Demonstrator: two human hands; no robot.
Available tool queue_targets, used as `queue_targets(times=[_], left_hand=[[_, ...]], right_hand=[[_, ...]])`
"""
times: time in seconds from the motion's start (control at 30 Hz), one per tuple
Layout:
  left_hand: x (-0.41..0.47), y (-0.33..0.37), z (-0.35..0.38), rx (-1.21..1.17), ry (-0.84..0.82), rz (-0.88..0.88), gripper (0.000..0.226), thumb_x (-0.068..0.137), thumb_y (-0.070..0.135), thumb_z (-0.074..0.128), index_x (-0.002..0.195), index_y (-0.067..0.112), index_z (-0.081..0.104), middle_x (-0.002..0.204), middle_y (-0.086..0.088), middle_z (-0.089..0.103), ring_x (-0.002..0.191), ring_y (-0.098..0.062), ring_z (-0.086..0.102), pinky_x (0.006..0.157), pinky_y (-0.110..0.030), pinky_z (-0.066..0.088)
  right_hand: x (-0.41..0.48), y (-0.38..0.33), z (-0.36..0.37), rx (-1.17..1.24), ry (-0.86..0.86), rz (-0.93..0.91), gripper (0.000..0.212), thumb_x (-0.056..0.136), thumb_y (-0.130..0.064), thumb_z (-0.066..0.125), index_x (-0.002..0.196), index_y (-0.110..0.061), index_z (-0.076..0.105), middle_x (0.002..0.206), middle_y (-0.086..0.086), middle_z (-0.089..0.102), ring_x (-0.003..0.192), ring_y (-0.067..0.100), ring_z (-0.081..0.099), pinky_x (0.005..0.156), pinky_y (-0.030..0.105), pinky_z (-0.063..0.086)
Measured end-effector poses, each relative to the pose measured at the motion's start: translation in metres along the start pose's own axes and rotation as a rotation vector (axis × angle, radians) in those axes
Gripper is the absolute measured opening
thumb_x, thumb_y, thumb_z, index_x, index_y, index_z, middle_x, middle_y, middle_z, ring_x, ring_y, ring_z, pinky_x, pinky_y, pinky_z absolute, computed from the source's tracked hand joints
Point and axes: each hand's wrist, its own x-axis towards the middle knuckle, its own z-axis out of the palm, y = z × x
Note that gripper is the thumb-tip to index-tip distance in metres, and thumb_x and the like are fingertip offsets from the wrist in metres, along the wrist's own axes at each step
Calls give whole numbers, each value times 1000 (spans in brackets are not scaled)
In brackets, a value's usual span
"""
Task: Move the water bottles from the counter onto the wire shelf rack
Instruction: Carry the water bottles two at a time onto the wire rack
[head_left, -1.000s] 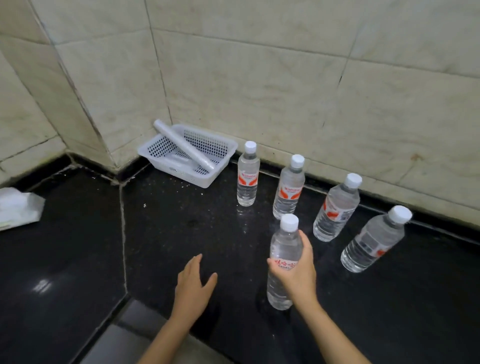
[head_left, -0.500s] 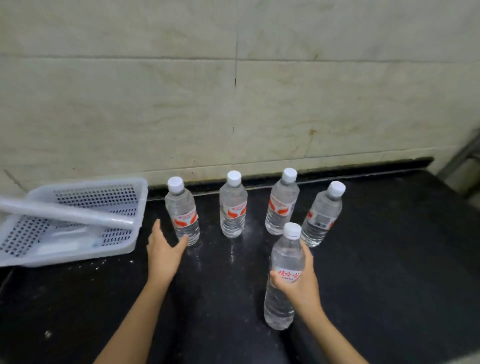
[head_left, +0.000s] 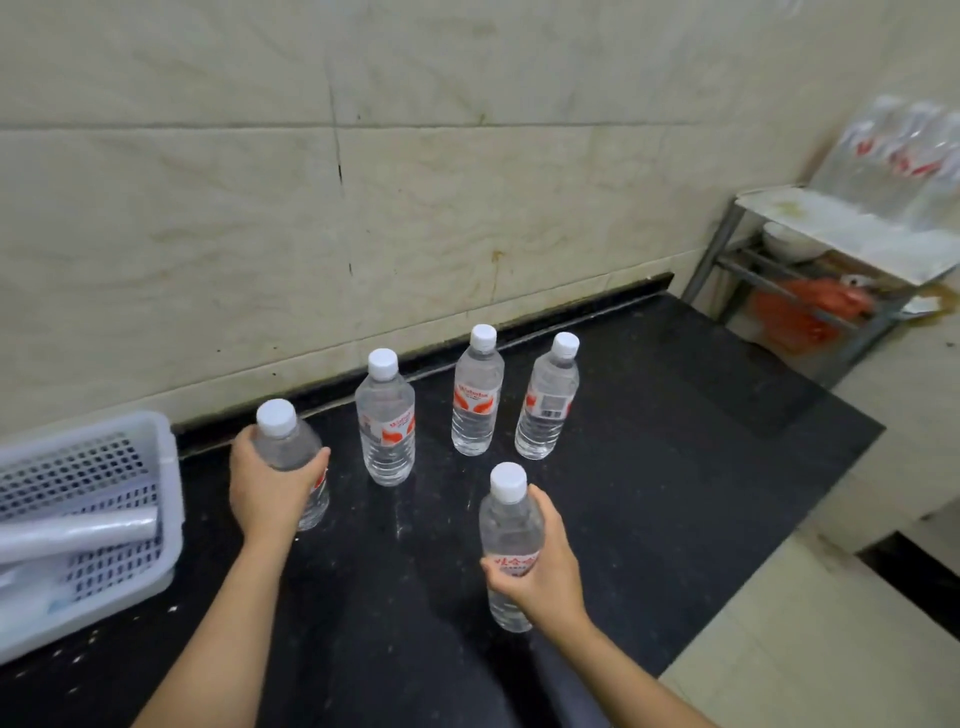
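The left hand (head_left: 270, 488) now wraps the leftmost clear plastic white-capped water bottle (head_left: 283, 441). The right hand (head_left: 545, 577) grips the front bottle (head_left: 509, 525). Both are at the black counter (head_left: 675, 467). Lift them straight up and hold tight.

We record first bottle (head_left: 289, 450) in left hand (head_left: 267, 499), basket (head_left: 174, 493) left of that hand, second bottle (head_left: 510, 530) in right hand (head_left: 545, 577), three bottles (head_left: 475, 410) on the counter (head_left: 675, 467) behind both hands, shelf rack (head_left: 831, 234) well right of right hand.

left hand (head_left: 267, 496) gripping left bottle (head_left: 284, 446) at 9 o'clock, right hand (head_left: 548, 571) gripping near bottle (head_left: 509, 525) at 5, three bottles (head_left: 477, 405) upright mid-counter (head_left: 675, 467), rack (head_left: 810, 221) at 2, basket (head_left: 174, 467) at 8
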Motion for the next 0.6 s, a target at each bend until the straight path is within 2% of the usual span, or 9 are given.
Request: queue_targets(times=[0.13, 0.27, 0.37, 0.47, 0.6], left_hand=[[-29, -2, -7, 10, -66, -26, 71, 58, 26, 83, 116, 15, 45, 119, -14, 59, 106, -36, 56, 87, -42, 43], [-74, -4, -4, 28, -220, 41, 72, 53, 23, 85, 114, 18, 47, 114, -8, 60, 102, -29, 57, 92, -46, 46], [-107, -1, 0, -31, -236, 10, 70, 52, 21, 85, 112, 22, 48, 110, -5, 60, 96, -23, 56, 87, -38, 46], [-135, 5, 6, -60, -285, -12, 65, 53, 20, 84, 105, 27, 47, 103, -2, 61, 92, -22, 58, 81, -32, 43], [-172, 17, 22, -21, -383, -12, 60, 52, 24, 84, 99, 31, 49, 97, -1, 66, 92, -24, 62, 83, -36, 48]], right_hand=[[-2, 2, 1, -2, 36, 4, 89, 57, -26, 79, 132, -37, 31, 129, -7, 48, 115, 16, 52, 97, 38, 44], [-3, 0, 3, -16, 40, -14, 89, 58, -28, 78, 133, -36, 32, 128, -8, 49, 112, 18, 52, 97, 38, 44], [-5, 6, -2, -4, 30, -32, 90, 56, -30, 77, 133, -35, 33, 128, -8, 50, 114, 17, 52, 98, 36, 43], [-9, 18, -23, 29, 80, -29, 89, 56, -26, 79, 133, -32, 36, 127, -9, 52, 114, 14, 53, 96, 31, 42], [-16, 42, -74, -9, 145, -29, 88, 56, -23, 80, 133, -29, 37, 130, -2, 52, 113, 21, 54, 94, 35, 43]])
